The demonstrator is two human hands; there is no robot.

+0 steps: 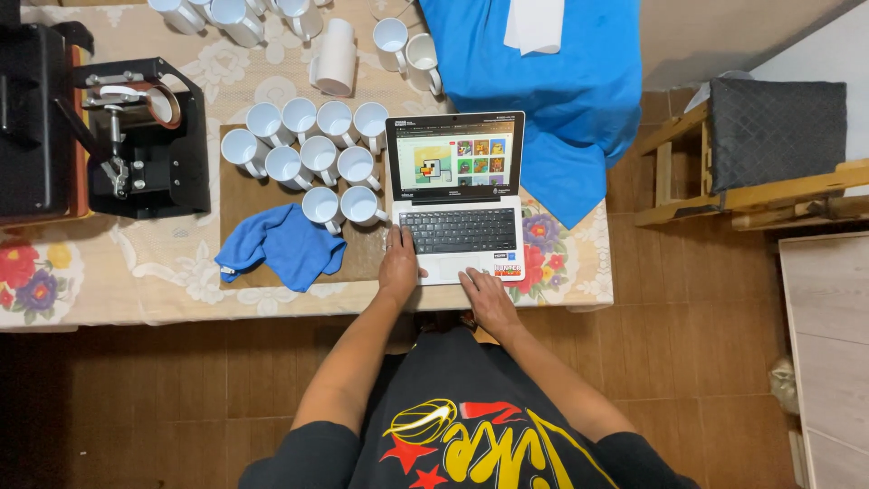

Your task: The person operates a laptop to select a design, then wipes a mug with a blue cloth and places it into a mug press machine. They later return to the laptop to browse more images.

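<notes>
A small white laptop stands open on the table, its screen showing a page with colourful pictures. My left hand rests flat on the left end of the dark keyboard and the palm rest, fingers apart. My right hand lies on the front edge of the laptop by the touchpad, holding nothing. Both forearms reach forward from my black printed shirt.
Several white mugs stand on a brown mat left of the laptop, with a blue cloth in front of them. A black mug press sits at the far left. Blue fabric drapes over the table's right end. A wooden chair stands at the right.
</notes>
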